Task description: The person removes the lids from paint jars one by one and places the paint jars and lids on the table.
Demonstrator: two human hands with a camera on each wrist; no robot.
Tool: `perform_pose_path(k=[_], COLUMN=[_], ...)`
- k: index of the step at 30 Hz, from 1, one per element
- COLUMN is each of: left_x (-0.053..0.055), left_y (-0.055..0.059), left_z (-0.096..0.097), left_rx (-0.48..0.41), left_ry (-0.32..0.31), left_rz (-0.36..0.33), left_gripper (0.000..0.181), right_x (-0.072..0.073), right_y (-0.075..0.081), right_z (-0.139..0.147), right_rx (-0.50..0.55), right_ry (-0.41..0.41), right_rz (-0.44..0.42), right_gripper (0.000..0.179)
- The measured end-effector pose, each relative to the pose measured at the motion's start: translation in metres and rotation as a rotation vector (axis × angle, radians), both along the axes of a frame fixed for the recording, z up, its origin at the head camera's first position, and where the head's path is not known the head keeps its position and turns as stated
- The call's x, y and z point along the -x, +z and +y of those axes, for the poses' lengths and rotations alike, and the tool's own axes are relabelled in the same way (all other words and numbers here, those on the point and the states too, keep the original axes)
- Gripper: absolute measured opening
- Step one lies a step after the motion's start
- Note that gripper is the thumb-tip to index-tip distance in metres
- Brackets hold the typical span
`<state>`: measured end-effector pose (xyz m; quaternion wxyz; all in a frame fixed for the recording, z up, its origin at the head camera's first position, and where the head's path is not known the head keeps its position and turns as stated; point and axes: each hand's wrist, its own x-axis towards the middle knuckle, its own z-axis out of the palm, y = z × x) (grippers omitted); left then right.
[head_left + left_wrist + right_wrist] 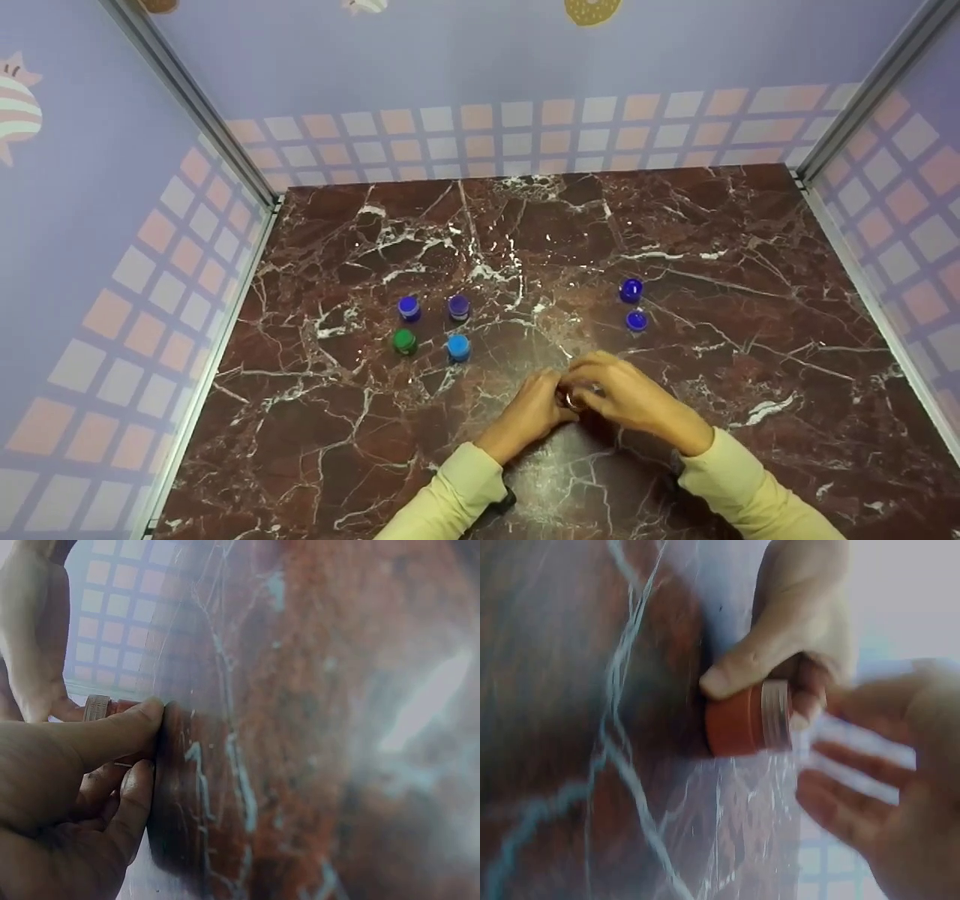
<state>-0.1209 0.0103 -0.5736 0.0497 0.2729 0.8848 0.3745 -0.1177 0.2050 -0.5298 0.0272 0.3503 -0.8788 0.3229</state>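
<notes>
A small orange-brown paint pot (733, 722) with a paler ridged top (776, 715) stands low at the marble-patterned tabletop. My left hand (534, 409) grips its side, thumb on one side and fingers on the other. Over the pot's top, my right hand (619, 390) has its fingers bent and spread. The right wrist view shows a gap between most of these fingers and the ridged top. From the head view, the hands hide most of the pot.
Left of the hands stand a blue pot (409, 308), a purple pot (459, 307), a green pot (405, 342) and a light-blue pot (458, 347). A dark-blue pot (631, 290) and a flatter blue piece (636, 321) sit beyond the right hand. Patterned walls (495, 67) enclose the tabletop (322, 442).
</notes>
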Motion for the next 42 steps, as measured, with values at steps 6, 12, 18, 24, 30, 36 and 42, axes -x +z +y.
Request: perform_pose_path(k=[6,12,18,24,30,36,42], left_x=[-0.002,-0.003,-0.002,-0.002,-0.002,-0.002,-0.001], left_y=[0.000,-0.001,-0.001,-0.004,-0.004,-0.003,-0.002], left_z=[-0.001,-0.001,-0.002,0.000,0.001,0.000,0.001], left_rx=[-0.009,-0.025,-0.027,-0.007,-0.023,-0.026,-0.029], left_ry=[0.008,0.012,0.023,0.021,0.008,0.006,0.018], left_rz=[0.025,-0.004,-0.020,0.015,0.041,0.027,-0.011], left_gripper=[0.036,0.036,0.035,0.029,0.028,0.028,0.026], right_x=[-0.009,-0.019,-0.030,-0.038,-0.040,-0.039,-0.033], right_y=[0.002,0.001,-0.001,-0.003,-0.007,-0.004,-0.002], right_z=[-0.012,-0.022,-0.033,-0.046,-0.051,-0.049,-0.039], right_rx=[0.121,0.023,-0.118,-0.207,-0.260,-0.282,-0.295], right_ry=[-0.434,-0.534,-0.540,-0.551,-0.541,-0.469,-0.281], right_rz=[-0.108,-0.062,0.027,0.092,0.143,0.133,0.172], right_gripper=[0.010,0.025,0.034,0.035,0.035,0.031,0.021])
